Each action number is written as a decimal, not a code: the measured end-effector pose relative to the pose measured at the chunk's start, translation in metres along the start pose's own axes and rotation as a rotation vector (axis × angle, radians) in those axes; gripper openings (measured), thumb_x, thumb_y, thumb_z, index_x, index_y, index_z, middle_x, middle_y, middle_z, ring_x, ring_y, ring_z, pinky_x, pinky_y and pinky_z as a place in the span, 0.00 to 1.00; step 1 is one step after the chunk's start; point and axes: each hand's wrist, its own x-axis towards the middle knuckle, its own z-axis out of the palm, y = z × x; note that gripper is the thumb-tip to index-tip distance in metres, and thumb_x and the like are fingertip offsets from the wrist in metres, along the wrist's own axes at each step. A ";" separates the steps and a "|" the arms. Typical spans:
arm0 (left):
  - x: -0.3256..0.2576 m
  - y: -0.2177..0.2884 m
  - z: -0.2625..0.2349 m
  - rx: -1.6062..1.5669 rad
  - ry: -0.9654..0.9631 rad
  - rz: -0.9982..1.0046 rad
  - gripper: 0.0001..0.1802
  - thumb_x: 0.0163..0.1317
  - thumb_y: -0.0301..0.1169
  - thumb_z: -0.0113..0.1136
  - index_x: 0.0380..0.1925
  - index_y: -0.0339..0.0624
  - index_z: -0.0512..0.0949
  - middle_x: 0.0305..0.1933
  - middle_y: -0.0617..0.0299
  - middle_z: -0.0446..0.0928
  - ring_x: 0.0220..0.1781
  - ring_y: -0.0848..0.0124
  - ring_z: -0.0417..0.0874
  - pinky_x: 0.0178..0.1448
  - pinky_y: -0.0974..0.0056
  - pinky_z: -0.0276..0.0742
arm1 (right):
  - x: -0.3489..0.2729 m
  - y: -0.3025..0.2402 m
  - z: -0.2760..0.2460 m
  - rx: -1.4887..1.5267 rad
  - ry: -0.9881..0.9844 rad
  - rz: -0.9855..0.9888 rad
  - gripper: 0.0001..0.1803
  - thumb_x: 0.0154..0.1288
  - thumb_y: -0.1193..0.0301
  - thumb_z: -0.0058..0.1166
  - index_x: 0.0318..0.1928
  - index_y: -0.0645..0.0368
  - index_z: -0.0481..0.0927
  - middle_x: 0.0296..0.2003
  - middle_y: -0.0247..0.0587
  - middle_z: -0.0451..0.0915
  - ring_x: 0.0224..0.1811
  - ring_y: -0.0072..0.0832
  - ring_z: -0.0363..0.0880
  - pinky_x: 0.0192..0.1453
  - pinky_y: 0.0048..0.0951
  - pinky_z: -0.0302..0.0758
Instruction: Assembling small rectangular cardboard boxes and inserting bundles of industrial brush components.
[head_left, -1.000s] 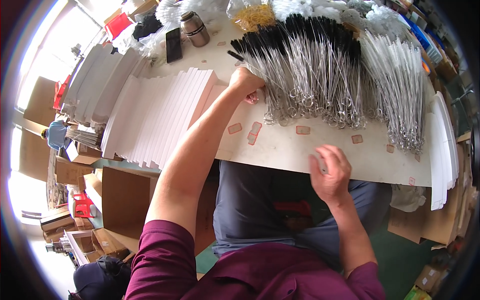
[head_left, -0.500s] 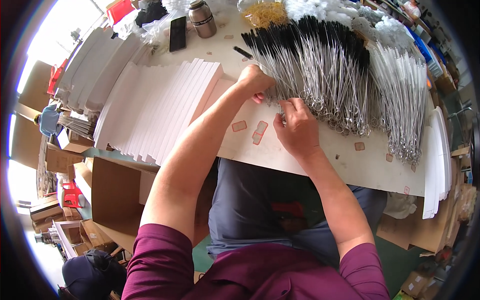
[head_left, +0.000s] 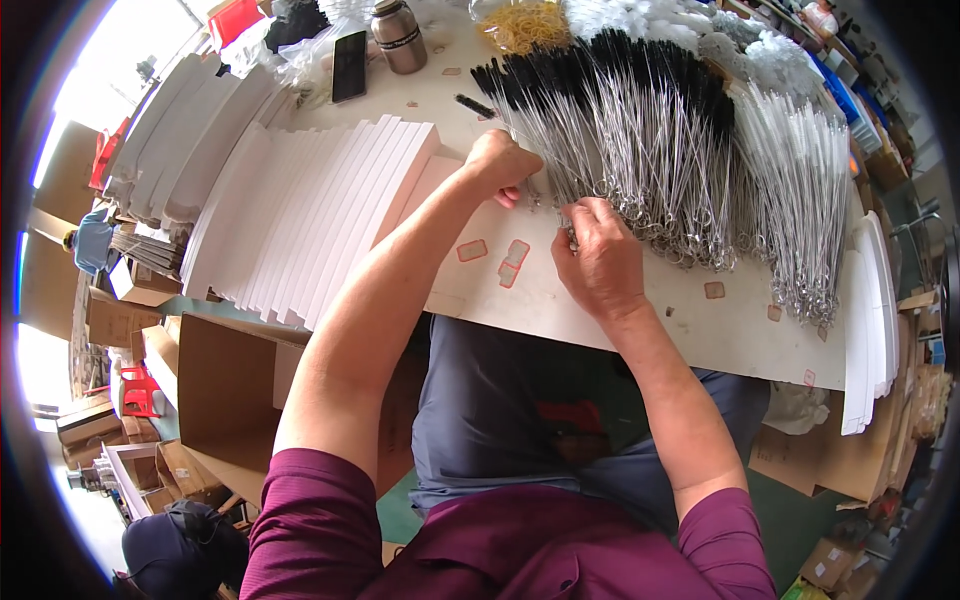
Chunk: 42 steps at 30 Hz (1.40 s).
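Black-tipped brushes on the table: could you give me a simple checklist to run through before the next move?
1. Left hand at the left edge of the black-tipped brushes: ok.
2. Right hand at the near, looped ends: ok.
3. Firm grip in each hand: cannot tell; the fingers are partly hidden.
4. Every brush tip gathered with the bunch: not ok; one black tip sticks out to the left.
5. Phone and metal flask apart from both hands: ok.
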 end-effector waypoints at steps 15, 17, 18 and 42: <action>-0.013 0.001 -0.017 0.143 0.065 0.030 0.16 0.57 0.32 0.63 0.27 0.24 0.79 0.23 0.48 0.81 0.21 0.61 0.87 0.23 0.56 0.87 | 0.003 -0.016 0.000 -0.037 -0.116 0.065 0.21 0.56 0.59 0.72 0.41 0.63 0.81 0.45 0.49 0.80 0.46 0.44 0.84 0.49 0.42 0.82; -0.016 0.003 -0.018 0.189 0.081 0.033 0.16 0.56 0.32 0.62 0.24 0.25 0.79 0.21 0.48 0.81 0.21 0.60 0.87 0.24 0.56 0.88 | 0.004 -0.020 0.002 -0.087 -0.165 0.070 0.24 0.54 0.58 0.73 0.41 0.62 0.80 0.42 0.49 0.79 0.47 0.43 0.84 0.49 0.42 0.82; -0.015 0.003 -0.017 0.187 0.082 0.033 0.16 0.56 0.32 0.62 0.24 0.25 0.79 0.21 0.48 0.81 0.21 0.60 0.87 0.24 0.56 0.88 | 0.005 -0.023 0.002 -0.088 -0.166 0.068 0.24 0.54 0.58 0.73 0.41 0.62 0.80 0.42 0.49 0.79 0.47 0.43 0.84 0.49 0.42 0.82; -0.013 -0.013 -0.016 0.044 0.004 -0.006 0.14 0.58 0.27 0.62 0.19 0.26 0.80 0.19 0.51 0.80 0.18 0.62 0.84 0.23 0.57 0.86 | 0.006 -0.009 -0.014 0.014 -0.071 0.033 0.06 0.60 0.74 0.63 0.36 0.60 0.80 0.36 0.45 0.81 0.30 0.46 0.85 0.35 0.42 0.84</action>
